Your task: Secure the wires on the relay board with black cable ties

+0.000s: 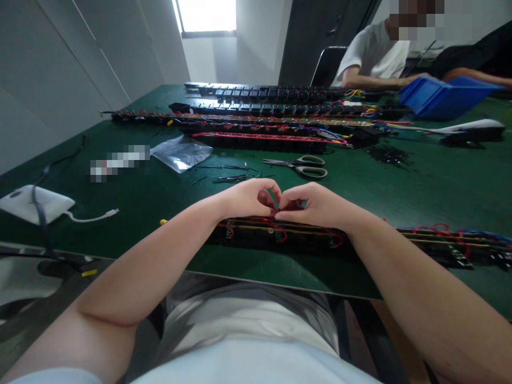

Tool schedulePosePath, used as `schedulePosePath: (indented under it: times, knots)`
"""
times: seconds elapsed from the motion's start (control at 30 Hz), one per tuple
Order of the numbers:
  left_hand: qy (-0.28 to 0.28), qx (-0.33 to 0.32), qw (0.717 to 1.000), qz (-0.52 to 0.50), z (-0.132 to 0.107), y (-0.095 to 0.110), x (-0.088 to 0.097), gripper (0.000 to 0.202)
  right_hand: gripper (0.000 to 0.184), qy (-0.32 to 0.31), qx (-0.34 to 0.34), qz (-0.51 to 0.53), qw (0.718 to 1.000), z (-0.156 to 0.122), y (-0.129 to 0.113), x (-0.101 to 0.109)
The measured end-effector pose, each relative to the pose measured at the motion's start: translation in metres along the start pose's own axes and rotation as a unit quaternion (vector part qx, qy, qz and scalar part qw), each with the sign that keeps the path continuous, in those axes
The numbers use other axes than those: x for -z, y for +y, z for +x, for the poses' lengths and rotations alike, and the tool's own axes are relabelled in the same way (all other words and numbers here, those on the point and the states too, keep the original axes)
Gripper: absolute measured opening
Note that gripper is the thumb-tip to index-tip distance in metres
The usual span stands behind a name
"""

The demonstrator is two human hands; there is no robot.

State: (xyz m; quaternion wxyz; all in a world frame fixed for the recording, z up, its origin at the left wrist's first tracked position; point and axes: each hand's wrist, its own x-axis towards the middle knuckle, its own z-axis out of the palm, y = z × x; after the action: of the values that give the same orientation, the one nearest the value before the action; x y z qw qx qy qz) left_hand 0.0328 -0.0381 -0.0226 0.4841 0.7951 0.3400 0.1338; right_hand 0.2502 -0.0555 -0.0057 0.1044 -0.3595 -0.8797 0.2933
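Note:
A long black strip assembly (252, 237) with small green circuit boards, red wires and brass-coloured rods lies along the near side of the table. Over its upper edge, my left hand (253, 197) is closed in a pinch, thumb and forefinger curled together. My right hand (314, 205) pinches from the other side, its fingertips meeting those of the left just above the red wires. Whatever sits between the fingertips is too small and dark to name. Beyond my hands lie scissors (301, 166) with grey handles and several thin black strips (232, 178) resembling cable ties.
Several similar wired assemblies (272, 141) span the far part of the green table (152, 202). A clear plastic bag (182, 153) and a white box with a cable (38, 204) lie to the left. Back right are a blue bin (444, 98) and a seated person (372, 56).

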Motion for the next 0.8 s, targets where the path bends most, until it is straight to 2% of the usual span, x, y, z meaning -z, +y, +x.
schedulePosePath:
  times: [0.2, 0.47, 0.8]
  knots:
    - [0.012, 0.01, 1.0, 0.008, -0.0003, 0.0005, 0.0002, 0.031, 0.028, 0.002, -0.002, 0.011, 1.0, 0.0001, -0.0017, 0.0004]
    - [-0.004, 0.056, 0.997, 0.043, -0.0047, 0.0053, 0.002, 0.03, 0.028, 0.01, 0.003, 0.009, 1.0, 0.0001, -0.0026, -0.0003]
    - [-0.005, 0.043, 0.995, 0.084, -0.0029, 0.0053, 0.0024, 0.031, 0.029, 0.028, 0.011, -0.01, 0.999, 0.0005, -0.0009, -0.0017]
